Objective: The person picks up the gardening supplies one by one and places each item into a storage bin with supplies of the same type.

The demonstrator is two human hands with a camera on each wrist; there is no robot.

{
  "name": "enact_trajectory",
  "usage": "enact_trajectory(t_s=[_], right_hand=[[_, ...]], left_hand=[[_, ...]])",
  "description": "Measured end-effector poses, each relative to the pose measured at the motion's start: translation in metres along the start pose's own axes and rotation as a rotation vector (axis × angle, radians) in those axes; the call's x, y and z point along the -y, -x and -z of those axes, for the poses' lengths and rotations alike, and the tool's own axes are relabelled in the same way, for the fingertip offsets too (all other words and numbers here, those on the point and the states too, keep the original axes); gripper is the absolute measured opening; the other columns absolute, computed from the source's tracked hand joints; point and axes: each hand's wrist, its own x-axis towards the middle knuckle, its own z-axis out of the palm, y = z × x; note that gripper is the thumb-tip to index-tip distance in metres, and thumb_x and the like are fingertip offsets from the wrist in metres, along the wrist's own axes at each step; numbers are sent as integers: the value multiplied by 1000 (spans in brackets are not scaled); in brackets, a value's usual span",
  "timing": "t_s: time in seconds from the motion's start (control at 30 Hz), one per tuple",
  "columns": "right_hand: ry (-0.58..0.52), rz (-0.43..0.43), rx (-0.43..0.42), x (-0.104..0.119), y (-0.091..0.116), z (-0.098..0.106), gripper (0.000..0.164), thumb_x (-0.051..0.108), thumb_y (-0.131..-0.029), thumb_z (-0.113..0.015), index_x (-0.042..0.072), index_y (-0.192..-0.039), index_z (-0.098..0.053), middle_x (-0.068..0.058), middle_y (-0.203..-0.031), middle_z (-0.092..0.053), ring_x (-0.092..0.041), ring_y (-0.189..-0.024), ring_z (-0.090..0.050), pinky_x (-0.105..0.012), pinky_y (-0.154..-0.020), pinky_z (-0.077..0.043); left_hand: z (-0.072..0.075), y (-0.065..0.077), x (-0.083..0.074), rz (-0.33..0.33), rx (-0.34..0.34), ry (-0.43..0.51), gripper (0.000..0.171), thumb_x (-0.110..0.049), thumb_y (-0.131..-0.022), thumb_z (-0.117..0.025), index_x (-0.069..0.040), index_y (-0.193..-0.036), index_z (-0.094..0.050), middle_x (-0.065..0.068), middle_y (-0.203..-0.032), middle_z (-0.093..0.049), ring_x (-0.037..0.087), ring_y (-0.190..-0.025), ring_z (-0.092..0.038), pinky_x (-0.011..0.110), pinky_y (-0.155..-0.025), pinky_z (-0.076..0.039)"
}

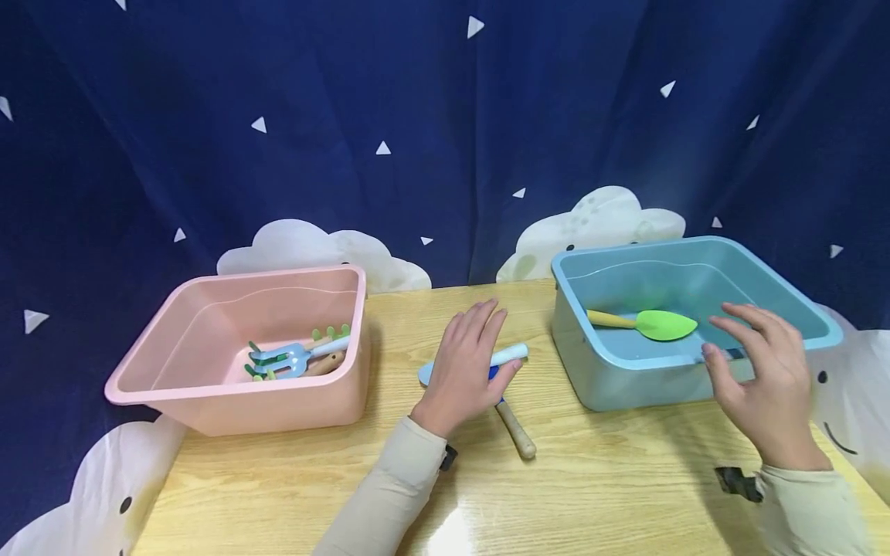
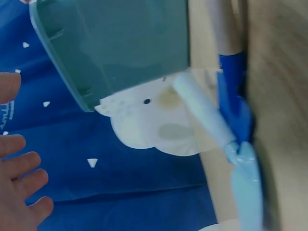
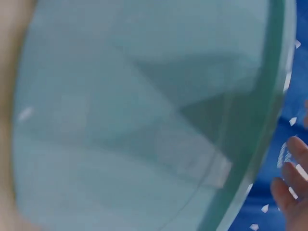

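My left hand [image 1: 467, 367] is held with fingers extended over two hand tools on the table and holds nothing. One is a pale blue trowel [image 2: 248, 187] with a whitish handle. Crossing it is a tool with a dark blue metal head [image 2: 236, 103] and a wooden handle [image 1: 516, 430]; my hand partly hides both in the head view. My right hand [image 1: 765, 371], fingers spread and slightly bent, hovers at the near right rim of the blue tub [image 1: 612, 386]. Inside that tub lies a green trowel [image 1: 664, 325] with a yellow handle.
A pink tub [image 1: 278, 413] stands on the left of the wooden table [image 1: 292, 479]. It holds a light blue hand fork [image 1: 295, 359], green-pronged pieces and a wooden handle [image 1: 327, 364]. A dark blue curtain [image 1: 417, 93] with white triangles and clouds hangs behind.
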Motion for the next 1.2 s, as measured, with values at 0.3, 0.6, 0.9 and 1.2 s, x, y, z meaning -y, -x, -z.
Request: enact_trajectory(t_s=[0.3,0.6,0.9,1.2], right_hand=[[35,-38,46,-36,28,4,80,66,-89,-55,-10,-112,-66,-35,-127,-58,-44,-138,-43,-52,-121,-22],[79,-27,74,-55,44,-7,88,79,-81,-53,-4,-105,-69,-28,-107,-65,-46,-111,-52,-55,-118,-22],[90,-7,-26,-60,46,-19,86,78,-80,-56,-7,-92,-66,-27,-93,-63,-47,-96,-49,-56,-114,-23],[87,-36,3,-58,48,-21,86,76,-82,-56,-9,-96,-64,-29,-94,-60,-49,-100,-47,-61,-114,-18]], left_hand=[[-16,10,3,46,252,-16,69,-48,-94,-57,-7,-147,-40,11,-156,-40,28,-144,-41,46,-116,-36],[-23,18,-14,-96,327,-112,64,-53,-97,-48,-15,-147,-42,6,-157,-39,25,-144,-40,44,-117,-36],[-26,26,-17,-109,287,-94,61,-53,-95,-50,-18,-145,-45,4,-156,-40,23,-144,-40,44,-117,-35],[-26,47,3,-29,319,-43,58,-46,-93,-59,-16,-142,-49,8,-153,-43,25,-142,-42,45,-116,-36]])
